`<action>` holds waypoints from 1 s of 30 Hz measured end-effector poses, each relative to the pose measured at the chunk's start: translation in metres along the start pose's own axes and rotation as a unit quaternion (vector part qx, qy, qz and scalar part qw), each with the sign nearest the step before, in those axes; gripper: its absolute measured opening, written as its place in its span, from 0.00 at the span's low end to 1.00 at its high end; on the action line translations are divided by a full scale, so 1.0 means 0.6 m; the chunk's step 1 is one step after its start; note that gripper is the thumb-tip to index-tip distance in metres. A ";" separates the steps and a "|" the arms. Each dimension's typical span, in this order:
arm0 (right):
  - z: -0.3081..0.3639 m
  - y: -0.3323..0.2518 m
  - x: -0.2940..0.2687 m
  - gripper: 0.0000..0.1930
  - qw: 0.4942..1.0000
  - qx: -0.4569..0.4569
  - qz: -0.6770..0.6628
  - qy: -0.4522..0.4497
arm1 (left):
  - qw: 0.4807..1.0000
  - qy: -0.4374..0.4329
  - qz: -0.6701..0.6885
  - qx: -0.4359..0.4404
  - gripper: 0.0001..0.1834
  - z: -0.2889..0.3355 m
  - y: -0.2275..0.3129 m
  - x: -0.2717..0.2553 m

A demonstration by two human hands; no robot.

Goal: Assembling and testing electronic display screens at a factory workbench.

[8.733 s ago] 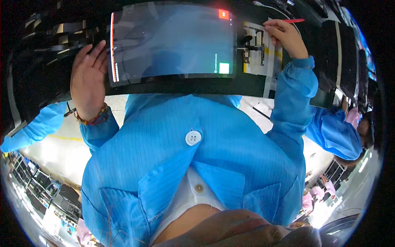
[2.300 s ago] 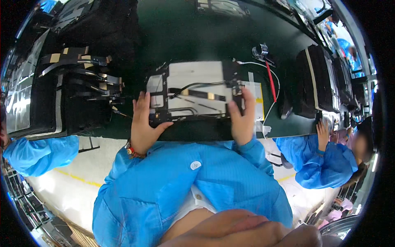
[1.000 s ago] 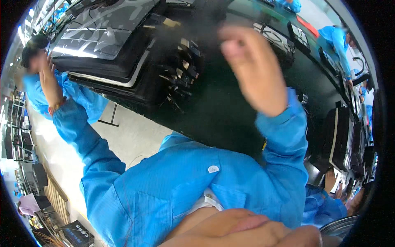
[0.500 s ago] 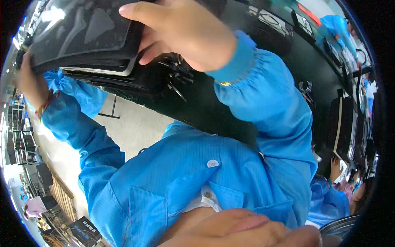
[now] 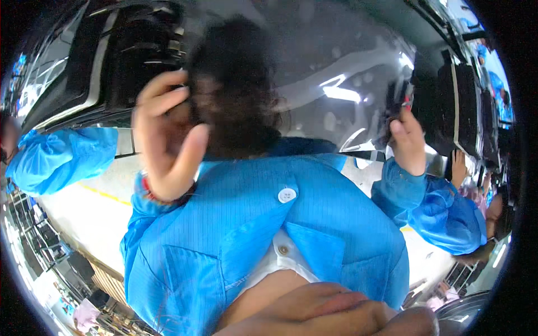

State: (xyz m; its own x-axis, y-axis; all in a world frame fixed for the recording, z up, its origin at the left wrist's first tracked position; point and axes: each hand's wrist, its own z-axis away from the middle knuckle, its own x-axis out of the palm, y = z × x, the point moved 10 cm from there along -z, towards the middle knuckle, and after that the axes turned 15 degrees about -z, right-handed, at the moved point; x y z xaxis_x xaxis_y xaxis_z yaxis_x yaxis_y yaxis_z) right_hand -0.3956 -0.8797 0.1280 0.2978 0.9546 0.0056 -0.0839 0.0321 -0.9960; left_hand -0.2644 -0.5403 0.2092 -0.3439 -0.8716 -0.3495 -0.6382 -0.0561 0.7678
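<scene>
A large, dark, glossy panel (image 5: 330,126) fills the upper middle in front of my chest, mirroring lights and a dark head shape. My left hand (image 5: 162,137) is at its left edge, thumb toward the front, with the fingertips ending at the edge; the hand is slightly blurred. On the opposite edge, near the lower right corner, my right hand (image 5: 410,140) grips the panel with the thumb on the front face. Most of the right fingers are hidden. Whether something supports the panel underneath cannot be seen.
Black flat pieces with a pale edge strip (image 5: 98,73) lie at the left. At the right stands another black piece with a pale strip (image 5: 456,106). Co-workers' blue sleeves show at the left (image 5: 67,159) and right (image 5: 448,218). Behind me, racks line the pale floor (image 5: 101,224).
The panel has come from the upper left to the middle, in front of my chest. My right hand has moved right and down; my left hand has moved right. The view has turned too.
</scene>
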 end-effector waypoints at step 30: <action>-0.076 0.137 -0.038 0.20 0.974 0.038 -0.071 0.211 | 0.840 -0.348 -0.307 0.281 0.30 0.023 -0.052 0.425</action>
State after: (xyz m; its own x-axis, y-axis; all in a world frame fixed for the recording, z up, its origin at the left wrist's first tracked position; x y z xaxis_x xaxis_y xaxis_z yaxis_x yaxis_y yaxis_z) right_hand -0.3662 -0.9123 0.0420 0.6747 0.7326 0.0905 -0.0775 0.1923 -0.9783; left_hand -0.3417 -0.7541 0.0888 -0.0261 -0.2550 -0.9666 -0.9996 0.0177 0.0223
